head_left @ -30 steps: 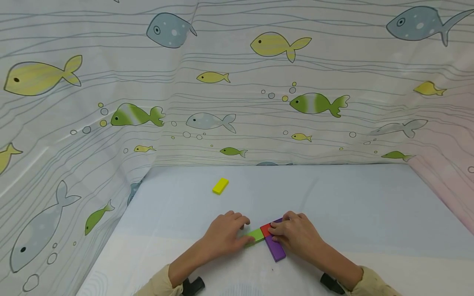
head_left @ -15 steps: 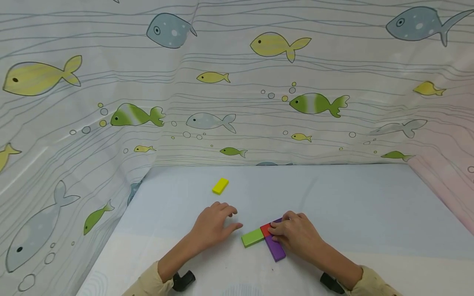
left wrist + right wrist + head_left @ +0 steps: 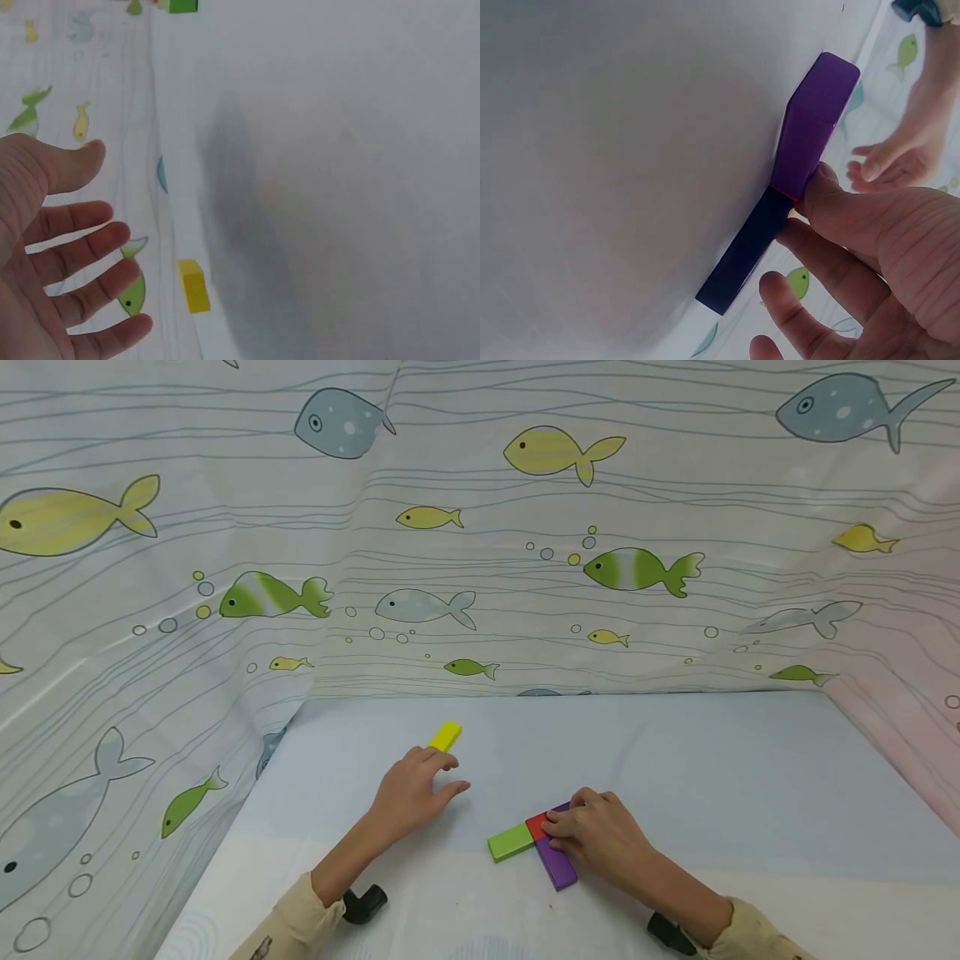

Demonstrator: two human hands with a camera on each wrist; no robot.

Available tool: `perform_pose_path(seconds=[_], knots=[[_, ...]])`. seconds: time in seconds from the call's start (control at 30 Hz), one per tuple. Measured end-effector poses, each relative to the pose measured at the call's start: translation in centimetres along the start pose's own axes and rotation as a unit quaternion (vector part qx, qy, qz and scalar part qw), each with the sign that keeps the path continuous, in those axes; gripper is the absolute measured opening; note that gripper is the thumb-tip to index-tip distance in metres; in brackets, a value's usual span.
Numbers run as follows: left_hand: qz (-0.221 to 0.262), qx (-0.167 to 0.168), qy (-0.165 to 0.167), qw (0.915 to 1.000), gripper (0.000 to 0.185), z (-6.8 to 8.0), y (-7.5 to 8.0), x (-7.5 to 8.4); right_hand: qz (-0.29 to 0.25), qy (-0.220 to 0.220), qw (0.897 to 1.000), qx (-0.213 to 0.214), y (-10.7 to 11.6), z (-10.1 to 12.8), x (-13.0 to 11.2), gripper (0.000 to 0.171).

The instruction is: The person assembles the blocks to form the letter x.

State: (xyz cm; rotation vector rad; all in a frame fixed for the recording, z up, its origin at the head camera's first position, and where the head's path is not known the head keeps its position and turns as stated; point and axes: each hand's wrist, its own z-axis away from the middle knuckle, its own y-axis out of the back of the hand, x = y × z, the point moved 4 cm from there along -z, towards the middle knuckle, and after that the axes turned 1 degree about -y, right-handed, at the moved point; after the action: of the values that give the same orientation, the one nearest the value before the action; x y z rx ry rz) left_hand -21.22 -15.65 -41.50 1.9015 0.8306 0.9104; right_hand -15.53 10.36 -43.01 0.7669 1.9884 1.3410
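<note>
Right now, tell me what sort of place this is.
Probably a makeshift tabletop booth for block play: a fish-print curtain walls three sides of a pale blue table, where yellow, green and purple blocks lie.

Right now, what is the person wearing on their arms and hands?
Both hands are bare: no gloves, and no rings that show. The left hand and right hand come out of light beige long sleeves ending at the forearm. A small black device sits under the left wrist, another under the right. No cables show.
</note>
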Motion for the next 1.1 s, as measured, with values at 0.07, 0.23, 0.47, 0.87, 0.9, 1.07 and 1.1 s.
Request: perform_pose_path(seconds=[0.07, 0.23, 0.47, 0.87, 0.9, 1.07, 1.1], knots=[[0.002, 0.005, 0.005, 1.0, 0.033, -0.2, 0.1, -0.4, 0.0, 0.001, 1.0, 0.0, 0.0, 0.0, 0.0, 0.026], [0.006, 0.011, 0.027, 0.9996, 0.033, -1.0, 0.1, -1.6, -0.006, 0.005, 1.0, 0.007, -0.1, 0.1, 0.1, 0.026], [0.003, 0.001, 0.037, 0.9993, 0.035, -2.1, 0.0, -2.7, -0.003, 0.009, 1.0, 0.012, -0.1, 0.1, 0.1, 0.026], [0.002, -0.032, 0.053, 0.9981, 0.038, -3.7, -0.9, -4.7, -0.008, 0.007, 1.0, 0.017, -0.1, 0.1, 0.2, 0.026], [0.002, -0.032, 0.054, 0.998, 0.038, -3.8, -1.0, -4.9, -0.006, 0.007, 1.0, 0.018, -0.2, 0.1, 0.2, 0.026], [0.012, -0.042, 0.06, 0.9972, 0.036, -4.2, -1.4, -5.6, 0.0, 0.009, 1.0, 0.018, -0.2, 0.1, 0.2, 0.026], [0.016, -0.047, 0.062, 0.9969, 0.037, -4.3, -1.6, -5.7, 0.001, 0.009, 1.0, 0.017, -0.2, 0.1, 0.2, 0.026]])
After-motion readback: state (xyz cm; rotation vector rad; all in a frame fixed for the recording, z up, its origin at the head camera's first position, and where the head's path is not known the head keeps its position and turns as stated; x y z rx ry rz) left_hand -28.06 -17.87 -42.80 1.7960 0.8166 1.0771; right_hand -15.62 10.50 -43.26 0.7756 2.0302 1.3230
